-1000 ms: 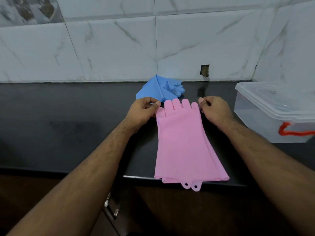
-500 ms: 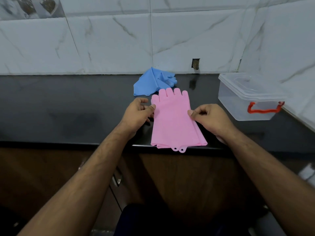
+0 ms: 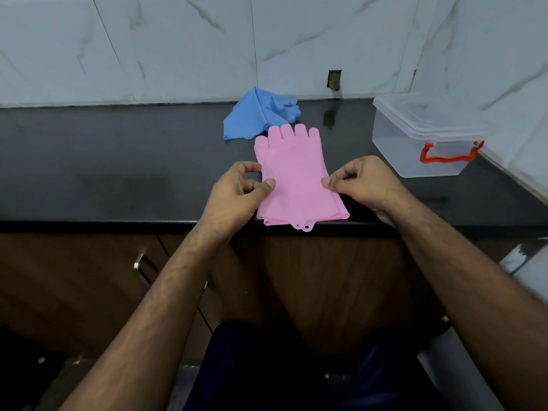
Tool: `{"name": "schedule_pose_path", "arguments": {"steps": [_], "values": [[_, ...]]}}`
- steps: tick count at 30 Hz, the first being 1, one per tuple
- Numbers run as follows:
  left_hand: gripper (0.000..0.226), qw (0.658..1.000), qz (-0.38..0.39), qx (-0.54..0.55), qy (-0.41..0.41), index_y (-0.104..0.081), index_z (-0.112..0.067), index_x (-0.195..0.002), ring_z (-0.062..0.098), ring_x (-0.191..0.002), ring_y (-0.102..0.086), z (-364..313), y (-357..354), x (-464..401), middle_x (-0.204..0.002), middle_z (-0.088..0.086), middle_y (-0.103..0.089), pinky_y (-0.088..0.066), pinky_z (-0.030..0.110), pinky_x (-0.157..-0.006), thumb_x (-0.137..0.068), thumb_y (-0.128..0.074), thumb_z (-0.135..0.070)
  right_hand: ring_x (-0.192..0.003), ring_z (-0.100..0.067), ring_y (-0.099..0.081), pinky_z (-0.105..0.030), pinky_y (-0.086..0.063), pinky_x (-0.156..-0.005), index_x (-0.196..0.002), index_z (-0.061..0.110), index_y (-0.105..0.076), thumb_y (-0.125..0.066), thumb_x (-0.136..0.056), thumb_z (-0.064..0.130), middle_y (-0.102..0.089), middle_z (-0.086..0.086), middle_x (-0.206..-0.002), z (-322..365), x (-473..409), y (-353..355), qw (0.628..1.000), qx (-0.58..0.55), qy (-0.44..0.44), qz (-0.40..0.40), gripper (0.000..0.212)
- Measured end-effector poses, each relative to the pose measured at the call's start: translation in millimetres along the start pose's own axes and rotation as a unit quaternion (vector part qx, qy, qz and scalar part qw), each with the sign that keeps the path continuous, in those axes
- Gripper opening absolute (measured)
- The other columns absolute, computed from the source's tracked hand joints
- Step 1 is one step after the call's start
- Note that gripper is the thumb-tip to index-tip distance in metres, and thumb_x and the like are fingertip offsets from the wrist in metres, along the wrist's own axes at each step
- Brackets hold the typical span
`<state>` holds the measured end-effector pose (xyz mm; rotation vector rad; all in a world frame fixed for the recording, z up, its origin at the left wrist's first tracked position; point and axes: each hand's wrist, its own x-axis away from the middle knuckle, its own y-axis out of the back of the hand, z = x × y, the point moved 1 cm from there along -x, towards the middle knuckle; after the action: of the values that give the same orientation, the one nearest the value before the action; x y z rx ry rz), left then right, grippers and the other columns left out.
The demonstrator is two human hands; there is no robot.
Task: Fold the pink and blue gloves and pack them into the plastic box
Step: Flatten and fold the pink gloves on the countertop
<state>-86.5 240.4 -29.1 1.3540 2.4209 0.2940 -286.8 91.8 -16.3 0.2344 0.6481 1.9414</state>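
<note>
1. Left hand pinching left edge of pink gloves, grip clamped.
2. Stacked flat on black table, fingertips toward marble wall, cuffs at near edge.
3. Blue gloves just behind.
4. Right hand pinching right edge.
5. Lidded plastic box far right.

Black countertop: pink gloves, blue gloves, plastic box.

White marble-veined wall tiles rise behind a glossy black table, with a small rectangular hole cut low in the wall. Below the table's front edge run dark wood cabinet doors, one bearing a metal handle.
</note>
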Motion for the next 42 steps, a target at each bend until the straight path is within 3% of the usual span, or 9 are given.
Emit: {"name": "schedule_pose_path", "arguments": {"steps": [3, 9, 21, 23, 25, 27, 31, 38, 42], "values": [[0.042, 1.000, -0.002, -0.019, -0.010, -0.055, -0.022, -0.130, 0.006, -0.065, -0.065, -1.5, -0.6, 3.9, -0.078, 0.003, -0.076, -0.050, 0.027, -0.072, -0.094, -0.072, -0.034, -0.076, -0.022, -0.074, -0.039, -0.061, -0.075, -0.077, 0.014, -0.079, -0.083, -0.078, 0.026, -0.077, 0.001, -0.075, -1.3, -0.1, -2.8, 0.999, -0.014, -0.010, -0.032, 0.013], [0.038, 0.999, 0.015, -0.044, -0.019, -0.063, -0.023, -0.122, 0.016, -0.069, -0.060, -3.8, -2.7, 3.4, -0.081, 0.014, -0.070, -0.055, 0.039, -0.076, -0.089, -0.079, -0.033, -0.078, -0.021, -0.076, -0.046, -0.062, -0.081, -0.076, 0.015, -0.079, -0.082, -0.078, 0.024, -0.078, 0.002, -0.077, -4.9, -0.9, -2.9, 0.998, -0.030, -0.016, -0.047, 0.009], [0.025, 0.998, 0.052, -0.032, -0.023, -0.069, -0.021, -0.115, 0.007, -0.053, -0.051, -6.3, -4.7, 6.7, -0.060, -0.002, -0.060, -0.043, 0.012, -0.057, -0.095, -0.072, -0.036, -0.077, -0.018, -0.075, -0.046, -0.063, -0.080, -0.075, 0.016, -0.079, -0.084, -0.077, 0.024, -0.077, 0.004, -0.075, -6.7, -0.5, 0.7, 0.996, -0.049, -0.030, -0.070, 0.009], [0.023, 0.998, 0.043, -0.037, -0.033, -0.070, -0.023, -0.112, 0.012, -0.054, -0.057, -5.9, -6.1, 8.0, -0.062, 0.004, -0.066, -0.050, 0.019, -0.063, -0.097, -0.068, -0.041, -0.076, -0.017, -0.075, -0.045, -0.063, -0.079, -0.075, 0.016, -0.079, -0.084, -0.078, 0.024, -0.077, 0.004, -0.074, -7.1, -0.1, 1.1, 0.995, -0.054, -0.034, -0.071, 0.009], [0.021, 0.998, 0.042, -0.041, -0.027, -0.072, -0.024, -0.109, 0.031, -0.077, -0.071, -6.2, -7.1, 8.9, -0.085, 0.014, -0.076, -0.060, 0.040, -0.081, -0.098, -0.065, -0.041, -0.076, -0.016, -0.075, -0.045, -0.063, -0.079, -0.075, 0.016, -0.079, -0.083, -0.078, 0.023, -0.077, 0.004, -0.074, -6.6, 0.7, 1.5, 0.996, -0.053, -0.032, -0.071, 0.008], [0.019, 0.998, 0.041, -0.037, -0.018, -0.074, -0.023, -0.107, 0.028, -0.095, -0.074, -6.3, -6.9, 8.1, -0.096, 0.006, -0.079, -0.059, 0.044, -0.093, -0.099, -0.064, -0.038, -0.076, -0.019, -0.076, -0.045, -0.063, -0.078, -0.075, 0.015, -0.079, -0.083, -0.079, 0.021, -0.077, 0.002, -0.074, -5.7, 1.7, 2.4, 0.996, -0.055, -0.031, -0.068, 0.008], [0.019, 0.998, 0.050, -0.041, -0.022, -0.077, -0.023, -0.103, 0.009, -0.096, -0.073, -4.0, -6.5, 5.3, -0.098, -0.009, -0.079, -0.053, 0.021, -0.084, -0.103, -0.059, -0.029, -0.073, -0.022, -0.076, -0.043, -0.064, -0.075, -0.077, 0.011, -0.079, -0.083, -0.080, 0.014, -0.077, -0.006, -0.073, -4.6, 2.7, 6.8, 0.992, -0.103, -0.050, -0.056, 0.006], [0.014, 0.997, 0.059, -0.023, -0.036, -0.078, -0.016, -0.101, 0.030, -0.099, -0.073, -3.1, -3.5, 6.1, -0.095, 0.003, -0.080, -0.059, 0.040, -0.095, -0.100, -0.065, -0.022, -0.078, -0.021, -0.076, -0.034, -0.064, -0.075, -0.084, 0.010, -0.079, -0.082, -0.080, 0.007, -0.078, -0.004, -0.080, -3.7, 4.3, 6.3, 0.994, -0.097, -0.028, -0.050, 0.006], [0.012, 0.996, 0.063, -0.036, -0.043, -0.077, -0.018, -0.099, 0.034, -0.088, -0.073, -4.1, -3.3, 8.1, -0.091, 0.011, -0.078, -0.058, 0.046, -0.090, -0.098, -0.067, -0.023, -0.075, -0.017, -0.074, -0.026, -0.062, -0.070, -0.089, 0.011, -0.078, -0.082, -0.080, 0.005, -0.077, -0.004, -0.083, -4.5, 3.2, 8.0, 0.993, -0.100, -0.018, -0.056, 0.011]]}}
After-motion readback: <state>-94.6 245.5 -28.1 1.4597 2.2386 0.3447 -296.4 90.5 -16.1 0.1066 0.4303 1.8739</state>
